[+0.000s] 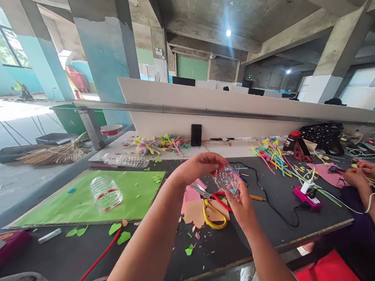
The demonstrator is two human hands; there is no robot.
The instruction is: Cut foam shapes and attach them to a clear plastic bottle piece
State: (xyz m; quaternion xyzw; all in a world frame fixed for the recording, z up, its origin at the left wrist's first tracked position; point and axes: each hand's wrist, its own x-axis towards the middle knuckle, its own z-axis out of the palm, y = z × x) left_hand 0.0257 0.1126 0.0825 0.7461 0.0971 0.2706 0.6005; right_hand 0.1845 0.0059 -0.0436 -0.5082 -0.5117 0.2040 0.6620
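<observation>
Above the middle of the dark table, both my hands hold a clear plastic bottle piece point(225, 180) that looks cut from a drink bottle. My left hand point(204, 165) reaches over its top, fingers bent onto the rim. From below and the right, my right hand point(241, 203) grips its side between thumb and fingers. Just under the hands lie scissors with a yellow handle loop point(215, 220) and a red handle part point(224, 201), resting across peach paper point(194, 214) and pink paper point(192, 195). Whether this is one pair or two, I cannot tell.
A cut clear bottle section point(106, 193) stands on green sheets point(61, 199) at left. Behind are a clear bottle point(126, 160), pipe-cleaner flowers point(160, 145) and a black phone point(196, 135). A pink power strip point(307, 198) with cables lies right, near another person's hands point(363, 175).
</observation>
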